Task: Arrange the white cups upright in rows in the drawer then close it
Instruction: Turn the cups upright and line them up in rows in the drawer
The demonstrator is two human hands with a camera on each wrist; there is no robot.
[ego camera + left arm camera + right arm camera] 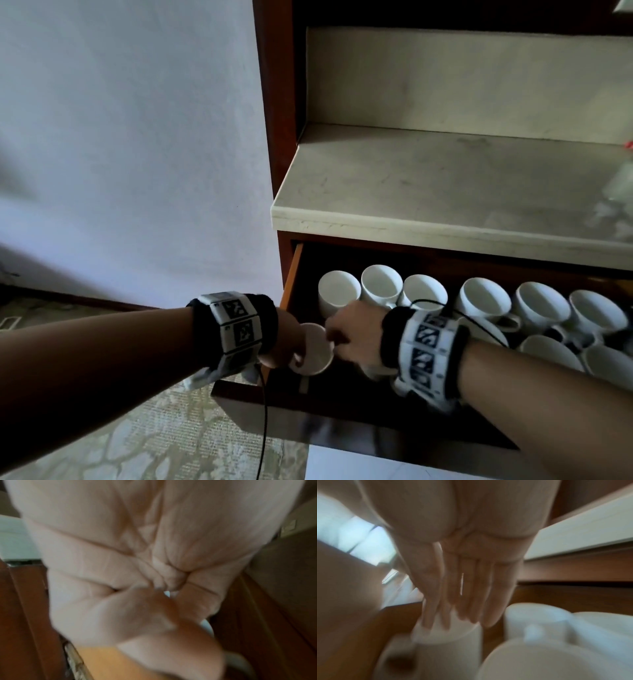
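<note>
An open wooden drawer [290, 284] holds several white cups; a back row [484, 296] stands upright with open mouths up, and more cups [551, 349] sit nearer the front at the right. At the drawer's front left corner my left hand [284, 346] grips a white cup [315, 356], fingers curled round it [154, 588]. My right hand [342, 337] reaches in from the right, and its straight fingers [467, 608] rest on that cup's top [453, 649]. The wrist views are blurred, so I cannot tell which way up the cup is.
A pale stone countertop [428, 192] overhangs the back of the drawer. The dark drawer front [342, 411] juts toward me. A bare wall [137, 137] and patterned carpet [154, 428] lie to the left. A black cable [264, 428] hangs from my left wrist.
</note>
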